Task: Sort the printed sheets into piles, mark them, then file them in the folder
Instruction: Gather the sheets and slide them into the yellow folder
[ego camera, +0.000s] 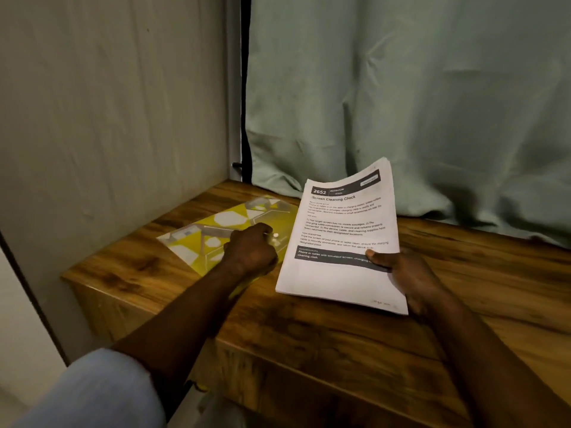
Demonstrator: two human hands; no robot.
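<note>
Filing is starting: right hand (pixel 404 273) is gripping the sheets (pixel 340 242), left hand (pixel 251 250) is curling on the folder (pixel 228 219), maybe pinching its flap, cannot tell. Opening it looks next.

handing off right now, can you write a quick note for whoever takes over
Left hand: fingers curled, resting on the yellow folder; whether it grips anything is hidden.
Right hand: holds the stack of printed sheets, thumb on top, tilted up beside the folder.
Folder lies flat on the wooden table.
Done: nothing visible; no piles, no marks seen.
Left: sort, mark, file.
</note>
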